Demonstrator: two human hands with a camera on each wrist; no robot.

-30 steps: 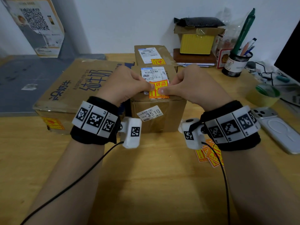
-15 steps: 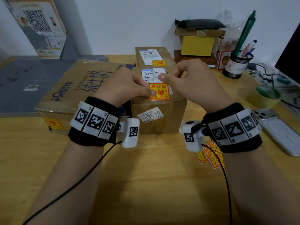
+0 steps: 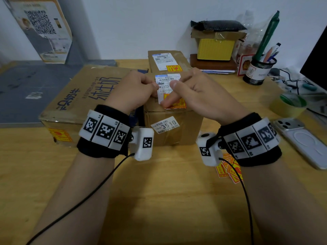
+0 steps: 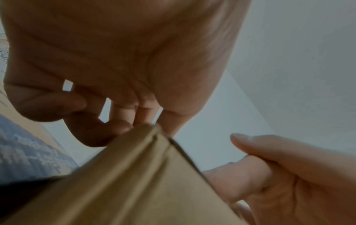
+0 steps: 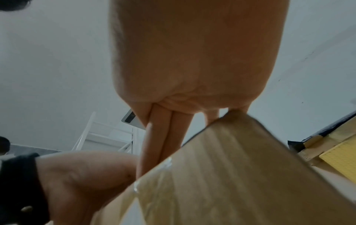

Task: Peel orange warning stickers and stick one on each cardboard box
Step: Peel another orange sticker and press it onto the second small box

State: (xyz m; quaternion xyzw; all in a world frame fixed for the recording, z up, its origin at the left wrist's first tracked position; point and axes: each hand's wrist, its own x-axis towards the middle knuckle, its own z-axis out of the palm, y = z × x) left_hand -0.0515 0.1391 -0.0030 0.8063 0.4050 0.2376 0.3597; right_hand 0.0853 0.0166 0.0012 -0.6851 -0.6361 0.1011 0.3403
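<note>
A small cardboard box (image 3: 173, 128) stands in the middle of the desk, with an orange warning sticker (image 3: 179, 103) on the front of its top. My right hand (image 3: 169, 94) lies over it, and its straight fingers (image 3: 168, 102) press on the sticker. My left hand (image 3: 150, 89), fingers curled, rests at the box's top left edge and holds nothing I can see. The wrist views show the box's corner (image 4: 134, 182) (image 5: 231, 175) below each hand. A large box (image 3: 85, 96) and a rear box (image 3: 168, 59) each carry an orange sticker (image 3: 60, 136) (image 3: 174, 68).
Loose orange stickers (image 3: 230, 169) lie on the desk under my right wrist. To the right are a phone (image 3: 304, 140), a tape roll (image 3: 288, 105), a pen holder (image 3: 259, 71) and a monitor edge (image 3: 316, 57). A yellow box (image 3: 215, 48) sits at the back.
Both hands pinched the sticker at the box's front edge. My right hand then lifted, and now its fingers lie flat on the sticker. My left hand drew back to the left.
</note>
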